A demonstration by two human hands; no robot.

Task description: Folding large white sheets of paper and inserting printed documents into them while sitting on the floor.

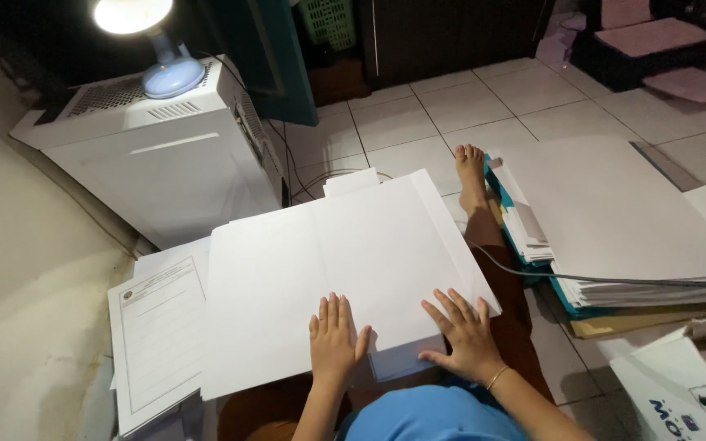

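Observation:
A large white card sheet (345, 261) with fold creases lies flat across my lap and a stack beneath it. My left hand (335, 339) rests palm down on its near edge, fingers together. Near the sheet's right corner, my right hand (463, 335) presses flat with fingers spread, a thin bracelet at the wrist. Neither hand grips anything. Under the sheet's left side lies a printed form (157, 327) on a paper pile. My bare foot (471, 175) stretches out past the sheet's far right edge.
A white appliance (157, 155) with a lit desk lamp (161, 49) on top stands at the left. At the right sits a tall stack of white sheets (614, 220) on teal folders, crossed by a cable (614, 282). A printed box (680, 392) is at the bottom right.

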